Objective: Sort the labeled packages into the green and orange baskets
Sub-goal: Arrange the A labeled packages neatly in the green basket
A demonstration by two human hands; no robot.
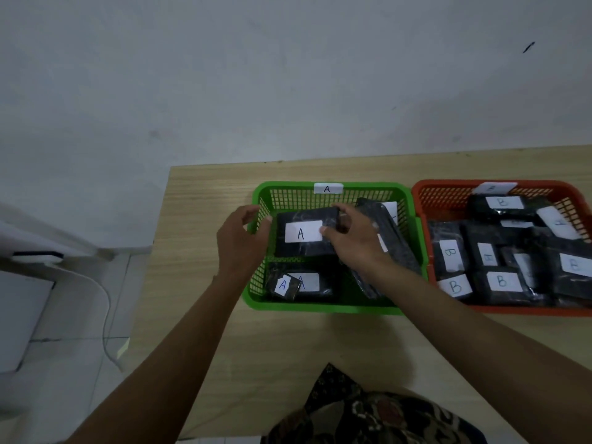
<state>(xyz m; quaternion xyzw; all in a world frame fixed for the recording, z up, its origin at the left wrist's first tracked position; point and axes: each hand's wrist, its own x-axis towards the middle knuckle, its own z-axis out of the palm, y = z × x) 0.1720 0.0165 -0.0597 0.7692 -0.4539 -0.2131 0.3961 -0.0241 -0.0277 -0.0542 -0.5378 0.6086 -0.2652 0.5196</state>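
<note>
Your right hand [349, 238] pinches the black plastic-wrapped package labelled A [306, 232] inside the green mesh basket [330, 307]; left hand [240, 241] hovers, fingers apart. Likely light, slick film: grip its edges.

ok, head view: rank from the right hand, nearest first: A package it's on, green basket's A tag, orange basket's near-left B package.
1. A package: under the right hand, fingers on its right edge.
2. A tag: green basket's far rim.
3. B package: orange basket's near-left corner, farthest.
</note>
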